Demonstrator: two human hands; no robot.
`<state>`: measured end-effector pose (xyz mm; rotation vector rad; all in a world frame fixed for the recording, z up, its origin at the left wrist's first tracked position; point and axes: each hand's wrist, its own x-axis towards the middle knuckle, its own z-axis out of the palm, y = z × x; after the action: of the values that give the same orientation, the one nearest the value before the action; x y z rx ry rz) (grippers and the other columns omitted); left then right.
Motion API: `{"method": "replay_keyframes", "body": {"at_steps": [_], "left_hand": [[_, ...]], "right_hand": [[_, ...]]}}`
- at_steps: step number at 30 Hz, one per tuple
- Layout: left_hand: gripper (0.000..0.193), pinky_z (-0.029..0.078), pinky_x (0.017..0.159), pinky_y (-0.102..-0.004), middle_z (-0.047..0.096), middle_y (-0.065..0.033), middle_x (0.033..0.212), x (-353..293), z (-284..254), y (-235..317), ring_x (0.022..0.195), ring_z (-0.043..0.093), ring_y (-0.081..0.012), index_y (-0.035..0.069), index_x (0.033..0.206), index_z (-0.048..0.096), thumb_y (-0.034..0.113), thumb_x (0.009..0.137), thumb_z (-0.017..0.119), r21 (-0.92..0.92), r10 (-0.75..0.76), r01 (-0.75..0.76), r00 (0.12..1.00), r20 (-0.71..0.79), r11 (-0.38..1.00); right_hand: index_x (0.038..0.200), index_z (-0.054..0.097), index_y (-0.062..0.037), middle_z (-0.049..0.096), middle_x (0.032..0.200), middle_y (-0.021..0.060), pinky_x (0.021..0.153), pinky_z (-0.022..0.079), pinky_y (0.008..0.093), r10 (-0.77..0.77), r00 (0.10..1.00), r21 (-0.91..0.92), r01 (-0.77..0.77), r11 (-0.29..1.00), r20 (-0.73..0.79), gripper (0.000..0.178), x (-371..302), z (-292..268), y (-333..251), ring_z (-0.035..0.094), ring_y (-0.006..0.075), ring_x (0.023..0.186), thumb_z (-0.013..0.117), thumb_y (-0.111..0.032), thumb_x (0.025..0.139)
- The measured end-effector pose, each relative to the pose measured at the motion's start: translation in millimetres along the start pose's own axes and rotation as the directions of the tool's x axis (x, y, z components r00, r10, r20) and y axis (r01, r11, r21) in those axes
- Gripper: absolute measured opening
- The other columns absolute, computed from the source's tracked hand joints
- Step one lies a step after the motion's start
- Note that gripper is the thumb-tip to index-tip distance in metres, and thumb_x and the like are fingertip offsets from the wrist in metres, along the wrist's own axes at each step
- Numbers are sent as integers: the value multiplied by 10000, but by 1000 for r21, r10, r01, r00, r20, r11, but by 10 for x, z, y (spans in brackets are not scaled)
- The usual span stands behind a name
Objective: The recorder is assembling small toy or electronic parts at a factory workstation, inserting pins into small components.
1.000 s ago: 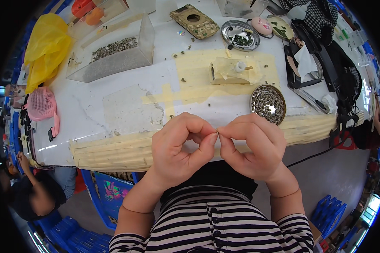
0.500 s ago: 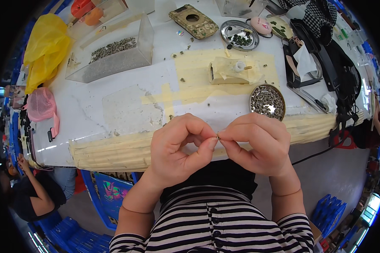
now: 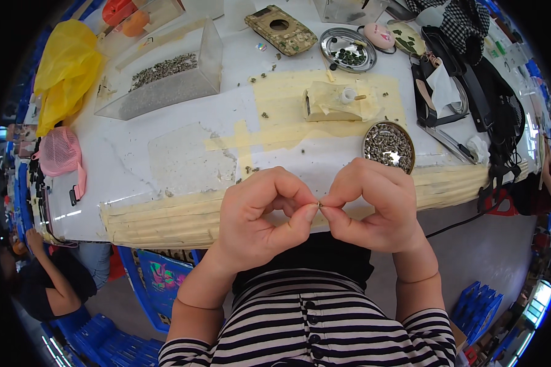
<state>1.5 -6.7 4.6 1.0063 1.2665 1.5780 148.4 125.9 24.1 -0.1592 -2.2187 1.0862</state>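
Our pinch sits slightly nearer us than before: left hand (image 3: 258, 211) and right hand (image 3: 376, 205) clamp one tiny part (image 3: 319, 205), seemingly unfinished; loose pieces (image 3: 386, 144) fill the round dish (image 3: 412, 156).

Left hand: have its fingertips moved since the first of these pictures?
Yes, slightly. Against the taped block, which stays put, the fingertips of the left hand now sit a little nearer the striped shirt.
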Motion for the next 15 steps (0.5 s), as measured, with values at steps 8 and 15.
{"method": "replay_keyframes", "body": {"at_steps": [8, 15], "left_hand": [[86, 530, 647, -198, 628, -36, 851, 10, 6, -5, 725, 611, -65, -14, 911, 649, -12, 842, 700, 29, 12, -13, 1000, 11, 1000], [87, 534, 641, -202, 629, -38, 843, 3, 1, -8, 713, 612, -69, -9, 904, 649, -13, 836, 703, 23, -2, 2, 1000, -14, 1000]], "right_hand": [[796, 615, -30, 576, 701, 63, 487, 478, 289, -48, 999, -82, 48, 995, 5, 182, -28, 0, -10, 600, 196, 577, 746, 35, 688], [792, 614, -19, 600, 718, 67, 497, 494, 284, -159, 987, -230, 147, 962, -33, 176, -43, 41, 7, 613, 192, 579, 741, 52, 694]]}}
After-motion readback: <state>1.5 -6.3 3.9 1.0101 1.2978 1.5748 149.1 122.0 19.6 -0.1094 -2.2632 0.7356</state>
